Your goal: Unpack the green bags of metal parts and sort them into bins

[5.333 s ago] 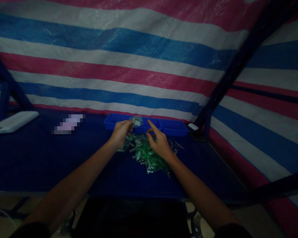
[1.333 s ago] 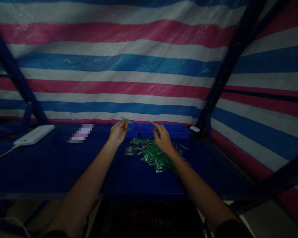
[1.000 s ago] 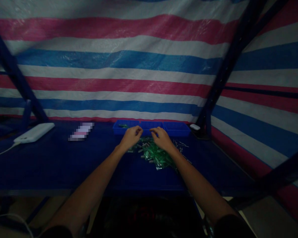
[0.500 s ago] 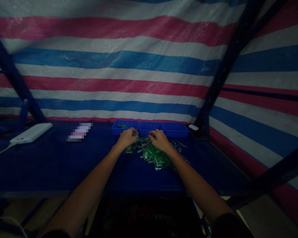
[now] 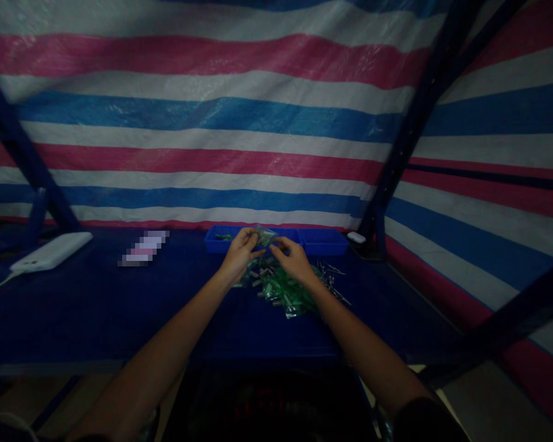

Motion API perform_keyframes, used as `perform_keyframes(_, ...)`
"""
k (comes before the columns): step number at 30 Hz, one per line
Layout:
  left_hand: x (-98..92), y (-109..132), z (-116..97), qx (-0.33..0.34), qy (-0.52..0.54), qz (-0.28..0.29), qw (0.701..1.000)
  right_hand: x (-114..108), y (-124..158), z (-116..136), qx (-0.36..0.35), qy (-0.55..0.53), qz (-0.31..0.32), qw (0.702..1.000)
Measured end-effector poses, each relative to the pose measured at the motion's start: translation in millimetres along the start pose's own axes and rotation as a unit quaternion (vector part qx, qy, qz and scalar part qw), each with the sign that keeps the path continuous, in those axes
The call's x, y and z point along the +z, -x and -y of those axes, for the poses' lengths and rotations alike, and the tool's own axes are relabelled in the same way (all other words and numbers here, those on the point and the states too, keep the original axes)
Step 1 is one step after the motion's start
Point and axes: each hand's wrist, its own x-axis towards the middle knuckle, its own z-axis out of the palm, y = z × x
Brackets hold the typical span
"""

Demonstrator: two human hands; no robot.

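Note:
A small see-through plastic bag (image 5: 266,234) with silvery pieces in it is held up above the pile, in front of the blue trays. My left hand (image 5: 240,252) pinches its left side between thumb and fingers. At the bag's lower right edge are the closed fingertips of my right hand (image 5: 294,259); the dim light blurs the exact grip. Below both hands lies a heap of green-tinted plastic bags (image 5: 288,291), mixed with short metal pieces. Thin metal rods (image 5: 335,283) stick out on its right, partly behind my right forearm.
Behind the heap stands a row of blue trays (image 5: 323,242), the left one with a greenish bag inside. A white power bank (image 5: 53,252) with a cable and a pixelated flat object (image 5: 145,248) lie left. A small white case (image 5: 356,237) sits by the right post. Striped sheeting hangs behind.
Both hands have come up and closer together from the heap. The small plastic bag now shows raised between them. The view has shifted slightly.

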Motion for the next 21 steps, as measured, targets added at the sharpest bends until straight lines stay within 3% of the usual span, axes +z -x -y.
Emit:
perform_keyframes(3,2.6,3,-3,0.003,0.008,0.030,1.000,0,-1,5,0.044,-0.133,0.005,0.990)
perform_keyframes(6,4.9,5,-5,0.009,-0.027,0.049,0.998,-3,-1,12,0.122,-0.287,0.022,0.950)
perform_keyframes(9,3.4,3,-4,0.054,-0.122,0.038,0.990,-6,-1,16,0.150,-0.371,0.004,0.916)
perform_keyframes(14,-2.8,-2,-1,0.163,-0.289,0.003,0.943,-5,-2,14,0.121,-0.336,-0.017,0.934)
perform_keyframes(18,-6.8,-4,-2,0.184,-0.333,-0.004,0.925,-3,-4,7,0.129,-0.255,0.009,0.958)
perform_keyframes(21,-9.2,-6,-1,0.188,-0.349,0.004,0.918,-6,-7,1,0.136,-0.188,-0.006,0.973)
